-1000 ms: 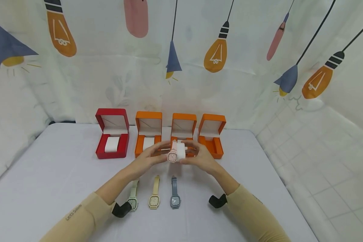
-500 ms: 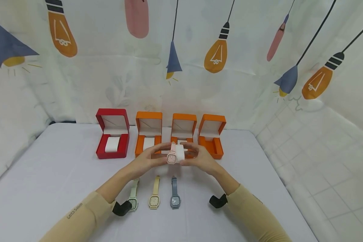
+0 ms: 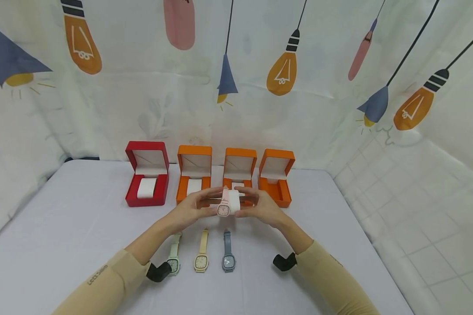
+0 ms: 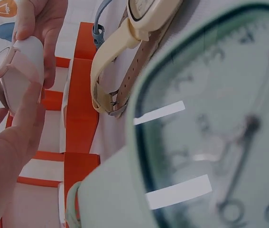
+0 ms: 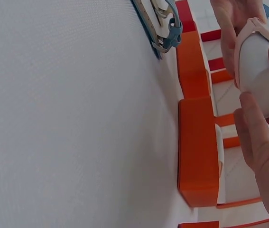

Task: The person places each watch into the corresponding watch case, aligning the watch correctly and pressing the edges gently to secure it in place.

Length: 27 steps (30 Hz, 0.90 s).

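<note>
Orange box (image 3: pixel 240 163) behind both hands (image 3: pixel 193 205) (image 3: pixel 262 206), fingers (image 4: pixel 27 105) round pink watch (image 3: pixel 223 209) and white cushion (image 3: pixel 234 203)

The pink watch (image 3: pixel 223 210) loops around one end of the white cushion (image 3: pixel 234 203), both held aloft, square dial facing the wearer.

And there was the white-clothed table (image 3: pixel 82 227), a red box (image 3: pixel 146 202) standing open at the far side, three open orange boxes (image 3: pixel 195 149) lined up to its right; nearer, a green watch (image 3: pixel 174 250), a yellow watch (image 3: pixel 202 250), a blue watch (image 3: pixel 227 248)!

green watch (image 3: pixel 174 265): partly covered | pink watch (image 3: pixel 223 210): dial markings too small
</note>
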Available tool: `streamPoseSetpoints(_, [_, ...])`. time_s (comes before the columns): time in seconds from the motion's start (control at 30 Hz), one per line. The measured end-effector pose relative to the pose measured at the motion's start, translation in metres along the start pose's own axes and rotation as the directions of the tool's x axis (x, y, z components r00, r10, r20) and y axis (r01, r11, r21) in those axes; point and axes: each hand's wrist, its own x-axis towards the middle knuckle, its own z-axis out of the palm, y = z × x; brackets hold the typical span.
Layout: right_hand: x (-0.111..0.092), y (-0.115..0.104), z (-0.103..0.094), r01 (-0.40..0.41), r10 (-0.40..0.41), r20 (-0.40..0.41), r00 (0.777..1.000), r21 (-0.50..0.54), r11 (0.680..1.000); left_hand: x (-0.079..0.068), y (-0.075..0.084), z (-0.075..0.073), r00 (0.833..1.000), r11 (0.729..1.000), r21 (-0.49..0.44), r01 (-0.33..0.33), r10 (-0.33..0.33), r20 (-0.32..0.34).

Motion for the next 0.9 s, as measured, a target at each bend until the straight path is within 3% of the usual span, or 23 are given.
streamPoseSetpoints(0.37, [-0.0002, 0.0021, 0.0048, 0.0, 0.0, -0.005, 1.0, -0.021, 1.0, -0.0038, 0.0004, -0.004, 0.999, 0.999, -0.028, 0.022, -0.021, 0.036])
streamPoseSetpoints(0.9, [-0.0001, 0.0039, 0.0078, 0.019, -0.018, -0.05, 0.999, 0.013, 1.0, -0.0036, 0.0009, -0.0032, 0.999, 0.996, -0.085, 0.04, -0.038, 0.023])
